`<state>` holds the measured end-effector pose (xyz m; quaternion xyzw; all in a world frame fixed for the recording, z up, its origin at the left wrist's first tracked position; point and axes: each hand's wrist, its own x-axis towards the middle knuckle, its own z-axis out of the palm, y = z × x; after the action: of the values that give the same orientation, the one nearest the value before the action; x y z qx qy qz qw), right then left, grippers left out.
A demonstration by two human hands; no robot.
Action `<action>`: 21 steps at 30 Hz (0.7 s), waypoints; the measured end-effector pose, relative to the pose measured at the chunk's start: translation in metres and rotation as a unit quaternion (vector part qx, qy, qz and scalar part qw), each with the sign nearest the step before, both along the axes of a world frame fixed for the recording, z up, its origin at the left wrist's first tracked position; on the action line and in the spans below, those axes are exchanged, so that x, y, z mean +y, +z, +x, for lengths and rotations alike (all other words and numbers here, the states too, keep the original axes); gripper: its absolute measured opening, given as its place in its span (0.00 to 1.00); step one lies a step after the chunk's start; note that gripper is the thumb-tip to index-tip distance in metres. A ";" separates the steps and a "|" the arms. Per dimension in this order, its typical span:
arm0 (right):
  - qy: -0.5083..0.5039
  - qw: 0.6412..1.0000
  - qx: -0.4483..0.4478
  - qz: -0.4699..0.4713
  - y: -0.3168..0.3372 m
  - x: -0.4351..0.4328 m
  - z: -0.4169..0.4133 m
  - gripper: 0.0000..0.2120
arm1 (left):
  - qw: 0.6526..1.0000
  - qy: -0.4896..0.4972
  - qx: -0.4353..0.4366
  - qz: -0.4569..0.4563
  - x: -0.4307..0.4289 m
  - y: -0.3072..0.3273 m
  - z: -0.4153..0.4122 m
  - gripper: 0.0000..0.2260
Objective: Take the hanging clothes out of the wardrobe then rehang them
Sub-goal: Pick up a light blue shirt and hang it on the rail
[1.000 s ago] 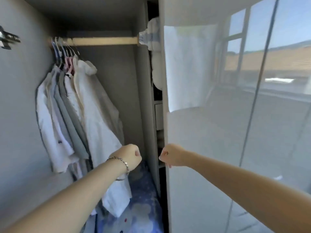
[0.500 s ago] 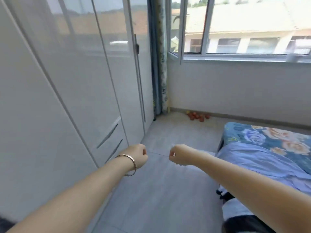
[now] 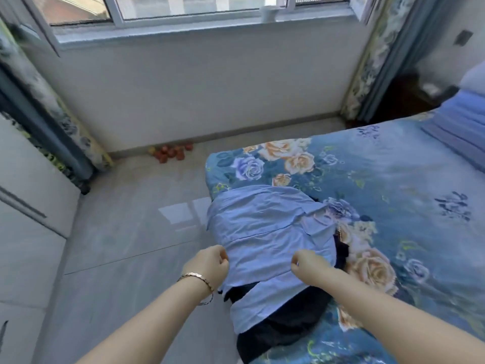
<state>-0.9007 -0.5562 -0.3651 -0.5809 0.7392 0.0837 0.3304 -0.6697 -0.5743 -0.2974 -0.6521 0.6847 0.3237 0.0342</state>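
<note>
A light blue shirt (image 3: 265, 232) lies spread over the near corner of the bed (image 3: 393, 185), on top of a dark garment (image 3: 283, 324) that shows beneath its lower edge. My left hand (image 3: 210, 264), with a bracelet on the wrist, is a closed fist at the shirt's left edge. My right hand (image 3: 307, 265) is also a closed fist, held over the shirt's lower middle. Neither fist visibly holds cloth. The wardrobe's hanging rail and the other clothes are out of view.
The white wardrobe doors (image 3: 23, 206) stand at the left. Grey tiled floor (image 3: 126, 232) runs between wardrobe and bed. Several red fruits (image 3: 170, 152) lie by the wall under the window (image 3: 183, 9). Floral curtains (image 3: 52, 119) hang at both sides.
The view has swung right from the open wardrobe, past the doors and window, down to the bed. Both fists stayed closed in front of me and now hover at the blue shirt.
</note>
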 end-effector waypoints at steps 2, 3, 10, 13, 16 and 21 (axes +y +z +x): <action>-0.053 0.998 -0.002 0.027 -0.031 -0.015 -0.045 0.17 | 1.000 -0.019 -0.002 0.009 -0.030 -0.028 -0.041 0.08; -0.090 0.995 -0.011 0.042 -0.045 -0.020 -0.062 0.17 | 1.000 -0.023 0.002 0.015 -0.042 -0.039 -0.056 0.07; -0.300 0.951 -0.044 0.050 -0.170 -0.047 -0.164 0.19 | 0.993 -0.095 -0.009 0.074 -0.109 -0.154 -0.148 0.07; -0.372 0.923 -0.069 0.064 -0.213 -0.052 -0.189 0.11 | 0.988 -0.118 -0.028 0.099 -0.119 -0.200 -0.169 0.09; -0.415 0.902 -0.094 0.067 -0.247 -0.059 -0.200 0.13 | 0.984 -0.123 -0.027 0.127 -0.122 -0.238 -0.180 0.08; -0.523 0.833 -0.175 0.053 -0.293 -0.078 -0.195 0.20 | 0.980 -0.088 -0.009 0.180 -0.117 -0.272 -0.174 0.11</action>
<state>-1.0960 -0.6344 -0.6581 -0.0943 0.8567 -0.1657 0.4792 -0.8438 -0.6911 -0.5690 -0.5755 0.6694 0.4315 0.1857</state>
